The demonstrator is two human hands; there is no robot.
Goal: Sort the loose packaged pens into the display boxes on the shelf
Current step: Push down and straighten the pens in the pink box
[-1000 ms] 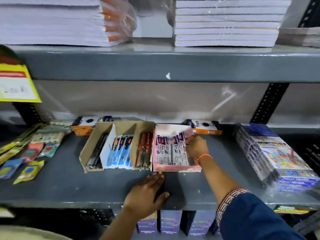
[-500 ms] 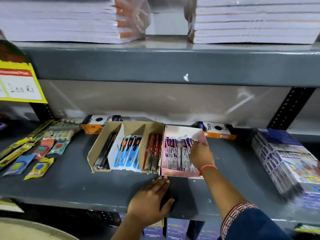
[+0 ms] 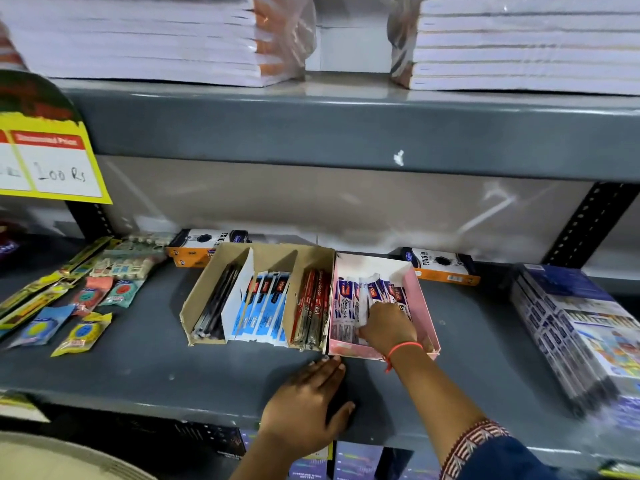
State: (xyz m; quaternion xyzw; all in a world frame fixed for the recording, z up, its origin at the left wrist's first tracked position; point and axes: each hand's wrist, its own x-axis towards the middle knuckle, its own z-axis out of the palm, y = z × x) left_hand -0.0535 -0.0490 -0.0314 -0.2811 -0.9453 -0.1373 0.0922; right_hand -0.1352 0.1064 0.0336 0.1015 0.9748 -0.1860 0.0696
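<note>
A pink display box (image 3: 420, 308) on the grey shelf (image 3: 138, 358) holds white and blue packaged pens (image 3: 346, 306). My right hand (image 3: 388, 327) is inside this box, its fingers closed on one of the white pen packets (image 3: 365, 299). To the left stands a brown cardboard box (image 3: 201, 292) with three compartments: black pens (image 3: 218, 303), blue packaged pens (image 3: 263, 306) and red pens (image 3: 313, 306). My left hand (image 3: 304, 410) lies flat on the shelf, fingers spread, its fingertips at the front corner of the pink box.
Small sachets and eraser packs (image 3: 83, 306) lie at the left of the shelf. Two orange and black boxes (image 3: 443, 268) sit behind the display boxes. A stack of colour-pencil packs (image 3: 581, 327) fills the right. Notebook stacks (image 3: 138, 39) rest on the shelf above.
My right hand has slid toward the front of the pink box over the pen packets. My left hand stays flat on the shelf. The camera has shifted slightly.
</note>
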